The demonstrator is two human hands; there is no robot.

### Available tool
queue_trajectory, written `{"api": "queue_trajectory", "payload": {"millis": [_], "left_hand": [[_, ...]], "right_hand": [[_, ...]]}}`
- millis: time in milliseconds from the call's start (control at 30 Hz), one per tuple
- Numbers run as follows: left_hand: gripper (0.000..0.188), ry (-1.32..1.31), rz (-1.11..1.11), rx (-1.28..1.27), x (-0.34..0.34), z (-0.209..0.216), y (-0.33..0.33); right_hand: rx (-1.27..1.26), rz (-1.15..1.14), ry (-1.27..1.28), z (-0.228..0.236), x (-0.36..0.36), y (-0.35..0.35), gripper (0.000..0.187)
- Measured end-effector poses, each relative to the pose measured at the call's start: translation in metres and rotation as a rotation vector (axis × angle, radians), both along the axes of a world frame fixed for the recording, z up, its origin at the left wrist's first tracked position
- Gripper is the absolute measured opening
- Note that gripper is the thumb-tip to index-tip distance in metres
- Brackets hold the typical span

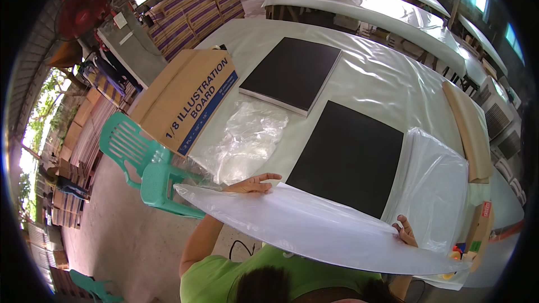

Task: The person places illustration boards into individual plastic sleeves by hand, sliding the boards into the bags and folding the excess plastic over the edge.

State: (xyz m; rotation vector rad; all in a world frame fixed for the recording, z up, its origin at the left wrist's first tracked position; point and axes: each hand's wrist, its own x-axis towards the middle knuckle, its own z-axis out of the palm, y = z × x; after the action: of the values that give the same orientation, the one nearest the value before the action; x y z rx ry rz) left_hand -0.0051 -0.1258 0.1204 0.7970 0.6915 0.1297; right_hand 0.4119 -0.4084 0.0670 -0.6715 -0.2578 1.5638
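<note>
A wide white sheet (314, 224), with a shiny plastic-like surface, is held up close to my body, its far edge above the table's near edge. My left hand (252, 184) grips its far left edge, with the fingers reaching over the top. My right hand (406, 232) has curled fingers pinching the edge on the right. Whether the white thing is a board inside a clear bag, I cannot tell. Just beyond it lies a black board stack (348, 160). Clear plastic sleeves (432, 185) lie in a pile to the right of that stack.
A second black-topped stack (292, 73) sits farther back. Crumpled clear plastic (252, 134) lies beside a cardboard box (185, 95) at left. Green plastic chairs (149, 163) stand by the table's left side. A brown roll (469, 134) and a small long box (482, 230) line the right edge.
</note>
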Motion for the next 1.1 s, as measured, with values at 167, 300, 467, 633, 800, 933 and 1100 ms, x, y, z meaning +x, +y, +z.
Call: {"api": "queue_trajectory", "payload": {"millis": [167,300,467,633,800,933,1100], "left_hand": [[0.050,0.062,-0.070,0.085,0.001,-0.018,0.011],[0.046,0.230,-0.040,0.226,0.010,-0.009,0.008],[0.039,0.304,0.043,0.331,0.021,-0.062,0.015],[0.035,0.359,0.120,0.474,0.020,-0.106,0.026],[0.034,0.323,0.252,0.553,0.028,-0.135,0.031],[0.029,0.302,0.319,0.548,0.044,-0.155,0.032],[0.028,0.276,0.384,0.622,0.042,-0.188,0.036]], "right_hand": [[-0.110,-0.088,-0.069,-0.018,0.003,-0.005,0.040],[-0.128,-0.062,-0.157,-0.045,0.014,-0.008,0.044],[-0.314,-0.131,-0.421,-0.118,0.017,-0.017,0.046],[-0.398,-0.325,-0.420,-0.161,0.003,-0.011,0.041],[-0.364,-0.469,-0.442,-0.186,-0.001,0.002,0.039],[-0.289,-0.503,-0.512,-0.201,0.003,0.006,0.038],[-0.187,-0.489,-0.610,-0.217,0.008,0.008,0.036]]}}
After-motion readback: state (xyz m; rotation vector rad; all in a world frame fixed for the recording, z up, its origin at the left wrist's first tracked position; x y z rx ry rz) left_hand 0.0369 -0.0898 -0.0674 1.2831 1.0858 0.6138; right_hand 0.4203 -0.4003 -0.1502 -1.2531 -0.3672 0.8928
